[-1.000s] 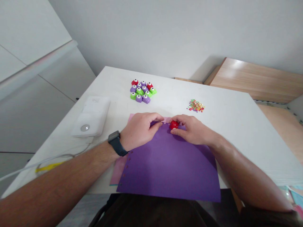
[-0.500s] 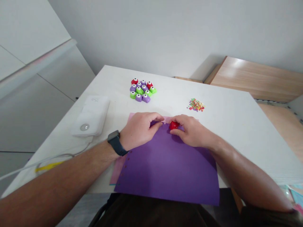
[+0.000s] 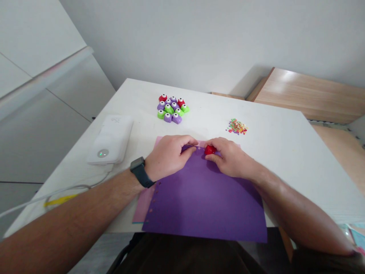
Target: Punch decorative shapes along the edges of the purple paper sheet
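Note:
A purple sheet of paper [image 3: 205,201] lies in front of me, its near edge hanging past the table's front. Small punched holes run down its left side, and one shows at the far edge between my hands. My left hand [image 3: 172,158] pinches that far edge between thumb and fingers. In my right hand [image 3: 228,158] is a red craft punch [image 3: 210,150], gripped at the same edge a little to the right; its underside is hidden. Pink paper [image 3: 141,207] sticks out from beneath the purple sheet.
Several purple, green and red craft punches [image 3: 169,108] stand grouped at the back of the white table [image 3: 285,152]. To their right lies a small pile of coloured paper bits [image 3: 237,126]. A white power bank [image 3: 112,139] with a cable [image 3: 71,187] sits on the left.
The near part of the purple sheet has shifted slightly to the right and up. Both hands keep their grips in almost the same place.

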### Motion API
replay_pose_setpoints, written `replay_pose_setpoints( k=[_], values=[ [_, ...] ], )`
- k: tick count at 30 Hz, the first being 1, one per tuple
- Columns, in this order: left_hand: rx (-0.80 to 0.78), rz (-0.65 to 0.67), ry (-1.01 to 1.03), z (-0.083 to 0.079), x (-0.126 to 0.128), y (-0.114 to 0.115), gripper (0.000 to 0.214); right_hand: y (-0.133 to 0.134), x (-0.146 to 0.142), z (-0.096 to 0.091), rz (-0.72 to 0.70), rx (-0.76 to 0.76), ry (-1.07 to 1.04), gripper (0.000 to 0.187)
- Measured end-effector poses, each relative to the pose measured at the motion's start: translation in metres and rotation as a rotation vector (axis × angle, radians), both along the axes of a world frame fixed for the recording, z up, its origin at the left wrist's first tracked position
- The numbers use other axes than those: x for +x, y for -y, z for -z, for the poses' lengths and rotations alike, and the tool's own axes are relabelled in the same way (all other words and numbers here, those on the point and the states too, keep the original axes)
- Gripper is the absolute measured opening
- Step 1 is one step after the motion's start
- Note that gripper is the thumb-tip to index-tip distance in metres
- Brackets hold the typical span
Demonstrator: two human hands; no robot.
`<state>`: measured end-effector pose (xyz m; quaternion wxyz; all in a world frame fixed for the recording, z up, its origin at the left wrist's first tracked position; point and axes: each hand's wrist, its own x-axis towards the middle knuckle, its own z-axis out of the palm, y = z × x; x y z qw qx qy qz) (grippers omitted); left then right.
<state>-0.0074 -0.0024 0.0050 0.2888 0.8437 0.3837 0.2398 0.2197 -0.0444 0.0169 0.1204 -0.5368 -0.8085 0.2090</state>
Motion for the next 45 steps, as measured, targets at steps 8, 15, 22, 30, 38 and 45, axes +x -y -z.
replay_pose_setpoints(
  k=[8,15,22,30,38,45],
  values=[
    [0.003,-0.007,-0.002,0.002,0.000,0.000,0.023,-0.002,0.002,-0.002,-0.002,-0.011,-0.027,0.016],
    [-0.014,-0.008,0.014,0.002,-0.001,-0.001,0.024,0.000,0.009,-0.007,-0.041,-0.004,-0.101,0.027],
    [-0.015,-0.001,0.022,0.004,-0.001,0.000,0.022,-0.003,0.015,-0.006,-0.043,-0.063,-0.097,0.026],
    [-0.030,0.006,0.020,0.004,-0.001,0.000,0.023,0.000,0.012,-0.006,-0.060,-0.056,-0.122,0.031],
    [-0.044,0.017,0.010,0.003,-0.001,0.000,0.022,-0.001,0.011,-0.007,-0.062,-0.061,-0.114,0.028],
    [-0.042,0.026,0.004,0.004,-0.002,-0.001,0.021,-0.002,0.015,-0.006,-0.061,-0.075,-0.103,0.030]
  ],
)
